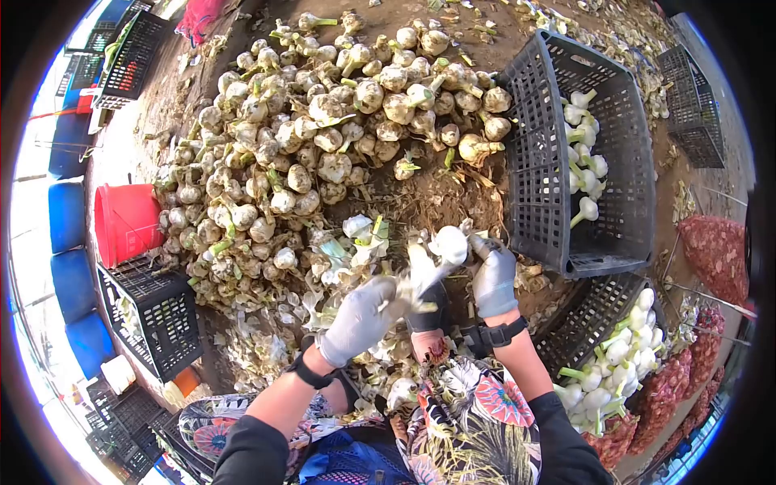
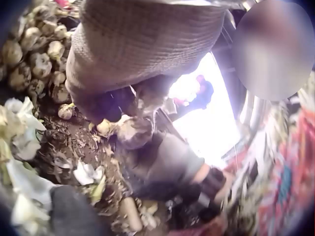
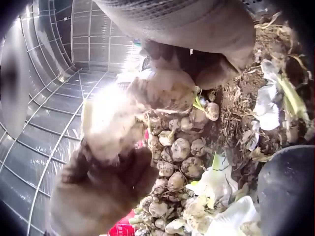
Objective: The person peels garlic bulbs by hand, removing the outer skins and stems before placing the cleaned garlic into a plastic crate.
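In the head view, a whitish garlic bulb (image 1: 449, 245) is between my two gloved hands, its stem and loose skin toward the left one. My left hand (image 1: 360, 319) grips it by the stem end, fingers curled. At the bulb's right side, my right hand (image 1: 495, 279) has bent fingers and pinches at its outer skin. The left wrist view shows the bulb (image 2: 133, 132) between the hands, partly in shadow. Seen from the right wrist, the bulb (image 3: 162, 88) lies under my right fingers, with the left hand (image 3: 93, 196) below.
A large heap of dirty garlic (image 1: 307, 145) spreads ahead. At right, a black crate (image 1: 537, 162) lies tipped with cleaned bulbs inside; below it another crate (image 1: 578, 323) holds more white bulbs (image 1: 618, 356). A red bucket (image 1: 129, 222) stands left. Peelings (image 1: 267, 343) litter the ground.
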Action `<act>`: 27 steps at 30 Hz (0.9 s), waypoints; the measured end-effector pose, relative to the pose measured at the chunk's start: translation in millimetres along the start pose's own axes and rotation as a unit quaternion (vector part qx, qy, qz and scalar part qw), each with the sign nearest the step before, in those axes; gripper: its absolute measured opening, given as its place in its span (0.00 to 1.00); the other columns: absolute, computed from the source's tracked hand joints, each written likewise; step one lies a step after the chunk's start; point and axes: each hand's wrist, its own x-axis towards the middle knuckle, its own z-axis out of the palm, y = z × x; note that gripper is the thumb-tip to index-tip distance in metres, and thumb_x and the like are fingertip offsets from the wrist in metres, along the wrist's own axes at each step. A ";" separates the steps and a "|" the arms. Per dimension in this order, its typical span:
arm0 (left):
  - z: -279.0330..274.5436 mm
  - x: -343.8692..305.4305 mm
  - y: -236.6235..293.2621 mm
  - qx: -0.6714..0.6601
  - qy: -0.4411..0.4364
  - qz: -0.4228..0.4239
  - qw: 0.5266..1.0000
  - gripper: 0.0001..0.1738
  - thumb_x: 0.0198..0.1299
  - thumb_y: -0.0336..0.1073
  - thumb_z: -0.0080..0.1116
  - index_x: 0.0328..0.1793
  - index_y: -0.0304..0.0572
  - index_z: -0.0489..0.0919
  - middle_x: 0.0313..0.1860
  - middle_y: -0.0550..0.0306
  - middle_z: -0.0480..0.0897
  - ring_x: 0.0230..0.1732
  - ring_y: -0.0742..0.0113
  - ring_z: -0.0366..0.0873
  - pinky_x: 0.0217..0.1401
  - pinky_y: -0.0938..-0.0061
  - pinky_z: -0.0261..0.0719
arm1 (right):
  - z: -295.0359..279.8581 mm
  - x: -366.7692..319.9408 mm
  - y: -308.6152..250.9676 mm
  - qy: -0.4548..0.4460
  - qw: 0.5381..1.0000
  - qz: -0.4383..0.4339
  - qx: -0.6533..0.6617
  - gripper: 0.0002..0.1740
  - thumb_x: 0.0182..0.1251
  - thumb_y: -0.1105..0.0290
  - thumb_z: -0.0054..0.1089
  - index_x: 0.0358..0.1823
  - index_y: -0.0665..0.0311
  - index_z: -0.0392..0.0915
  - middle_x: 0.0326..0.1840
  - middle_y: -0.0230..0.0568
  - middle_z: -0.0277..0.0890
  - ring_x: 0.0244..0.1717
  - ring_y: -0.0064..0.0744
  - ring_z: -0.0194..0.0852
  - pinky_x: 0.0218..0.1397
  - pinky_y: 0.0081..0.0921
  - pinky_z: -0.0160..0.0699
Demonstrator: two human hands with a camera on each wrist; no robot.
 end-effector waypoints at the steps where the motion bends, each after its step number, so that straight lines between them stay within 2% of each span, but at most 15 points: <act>1: -2.4 -4.5 -4.2 -0.001 -0.002 0.001 1.000 0.09 0.63 0.38 0.64 0.42 0.40 0.82 0.36 0.50 0.83 0.38 0.55 0.81 0.47 0.67 0.79 | -3.8 2.4 0.3 0.026 0.999 0.005 0.023 0.17 0.66 0.70 0.68 0.53 0.72 0.80 0.39 0.34 0.83 0.37 0.24 0.81 0.36 0.21 0.81; 3: -7.4 -12.3 -14.2 0.384 -0.095 0.000 0.919 0.15 0.63 0.44 0.65 0.43 0.38 0.82 0.37 0.47 0.82 0.40 0.48 0.82 0.46 0.61 0.78 | -3.0 -3.2 -1.1 0.023 0.999 0.000 0.031 0.16 0.66 0.70 0.68 0.51 0.72 0.80 0.39 0.34 0.83 0.36 0.23 0.80 0.35 0.21 0.81; 5: -8.9 -7.2 -15.7 0.404 -0.019 -0.003 0.915 0.20 0.62 0.49 0.65 0.43 0.38 0.82 0.39 0.43 0.83 0.44 0.48 0.83 0.45 0.56 0.77 | 8.7 -10.2 -6.5 0.017 0.999 -0.007 0.043 0.15 0.66 0.70 0.68 0.50 0.72 0.81 0.39 0.34 0.83 0.36 0.22 0.80 0.34 0.21 0.81; 7: -9.3 15.7 13.5 0.197 0.075 0.048 0.976 0.21 0.63 0.51 0.64 0.44 0.37 0.82 0.37 0.45 0.84 0.41 0.48 0.83 0.42 0.61 0.77 | 17.0 -20.6 -6.3 -0.006 0.998 -0.039 -0.055 0.12 0.67 0.70 0.67 0.48 0.70 0.81 0.36 0.32 0.82 0.35 0.21 0.78 0.34 0.21 0.80; 8: -5.3 25.5 23.9 0.073 0.043 -0.127 0.988 0.22 0.65 0.51 0.63 0.43 0.34 0.81 0.33 0.51 0.86 0.36 0.51 0.84 0.38 0.64 0.76 | 16.4 -21.7 -1.0 -0.043 0.994 -0.064 -0.081 0.12 0.69 0.71 0.65 0.48 0.71 0.81 0.36 0.32 0.82 0.35 0.19 0.78 0.38 0.21 0.81; 11: 16.1 49.5 15.4 -0.099 0.026 -0.116 0.988 0.23 0.67 0.50 0.62 0.41 0.32 0.80 0.29 0.57 0.85 0.34 0.54 0.84 0.36 0.64 0.76 | 27.1 -33.5 -10.2 -0.091 0.990 -0.025 -0.107 0.12 0.71 0.69 0.62 0.49 0.71 0.81 0.39 0.34 0.82 0.37 0.21 0.80 0.42 0.21 0.81; 13: 7.4 48.3 25.4 -0.161 0.005 -0.139 0.977 0.17 0.69 0.45 0.60 0.39 0.35 0.82 0.33 0.59 0.85 0.38 0.63 0.84 0.42 0.68 0.78 | 14.7 -15.9 0.7 -0.132 0.985 0.057 0.091 0.15 0.74 0.65 0.56 0.52 0.68 0.80 0.51 0.41 0.82 0.49 0.31 0.83 0.47 0.29 0.83; 14: 4.8 44.5 28.8 -0.406 0.000 -0.088 0.910 0.14 0.69 0.42 0.59 0.39 0.37 0.82 0.36 0.58 0.85 0.40 0.67 0.82 0.46 0.71 0.78 | -4.7 -2.8 9.3 -0.158 0.967 0.107 0.168 0.17 0.74 0.64 0.55 0.55 0.68 0.80 0.54 0.43 0.82 0.52 0.35 0.82 0.51 0.34 0.83; 15: 2.2 40.7 28.8 -0.624 -0.004 -0.032 0.780 0.11 0.70 0.39 0.58 0.39 0.40 0.83 0.39 0.57 0.84 0.41 0.71 0.81 0.49 0.74 0.78 | -12.7 1.0 8.5 -0.181 0.940 0.155 0.245 0.19 0.73 0.64 0.53 0.57 0.68 0.79 0.56 0.46 0.81 0.56 0.39 0.81 0.55 0.39 0.83; 16: -2.5 38.8 24.7 -0.684 -0.011 -0.032 0.729 0.06 0.69 0.34 0.57 0.43 0.42 0.82 0.43 0.56 0.83 0.44 0.75 0.78 0.55 0.77 0.77 | -17.4 2.1 10.5 -0.163 0.945 0.150 0.239 0.21 0.73 0.63 0.51 0.60 0.68 0.77 0.58 0.49 0.81 0.57 0.43 0.80 0.59 0.44 0.80; 17: -4.4 40.9 22.4 -0.684 -0.010 -0.029 0.729 0.06 0.69 0.34 0.57 0.43 0.42 0.82 0.43 0.56 0.83 0.44 0.75 0.78 0.55 0.77 0.77 | -21.2 2.3 12.0 -0.165 0.945 0.149 0.238 0.21 0.73 0.63 0.51 0.60 0.68 0.77 0.58 0.49 0.81 0.57 0.43 0.80 0.59 0.44 0.80; 20: -7.1 43.3 17.4 -0.212 0.022 -0.147 0.966 0.14 0.68 0.40 0.60 0.48 0.34 0.78 0.40 0.60 0.84 0.39 0.77 0.78 0.44 0.77 0.78 | 12.3 -22.6 -6.9 -0.142 0.950 0.153 0.233 0.18 0.75 0.64 0.52 0.56 0.70 0.78 0.52 0.45 0.82 0.51 0.39 0.82 0.54 0.39 0.82; 21: 0.5 41.1 20.1 -0.190 0.043 -0.125 0.973 0.19 0.67 0.44 0.62 0.47 0.31 0.78 0.36 0.59 0.83 0.34 0.76 0.76 0.38 0.74 0.77 | 16.7 -24.0 -5.9 -0.143 0.949 0.155 0.234 0.18 0.75 0.64 0.52 0.56 0.70 0.78 0.52 0.45 0.82 0.51 0.39 0.82 0.54 0.39 0.82; 23: 9.6 32.7 28.5 -0.058 0.069 -0.103 0.991 0.20 0.66 0.46 0.63 0.44 0.32 0.78 0.30 0.53 0.82 0.32 0.73 0.76 0.35 0.70 0.76 | 22.7 -28.3 -3.2 -0.107 0.994 -0.025 0.020 0.16 0.72 0.67 0.58 0.53 0.72 0.78 0.43 0.41 0.82 0.41 0.30 0.82 0.50 0.30 0.84; 27: 26.7 35.3 29.9 0.006 0.132 -0.098 0.986 0.17 0.68 0.43 0.61 0.36 0.34 0.79 0.27 0.47 0.80 0.29 0.68 0.77 0.33 0.68 0.74 | 38.4 -45.2 -11.8 -0.070 0.970 -0.108 -0.204 0.13 0.69 0.71 0.64 0.49 0.75 0.78 0.34 0.34 0.79 0.31 0.21 0.75 0.41 0.21 0.80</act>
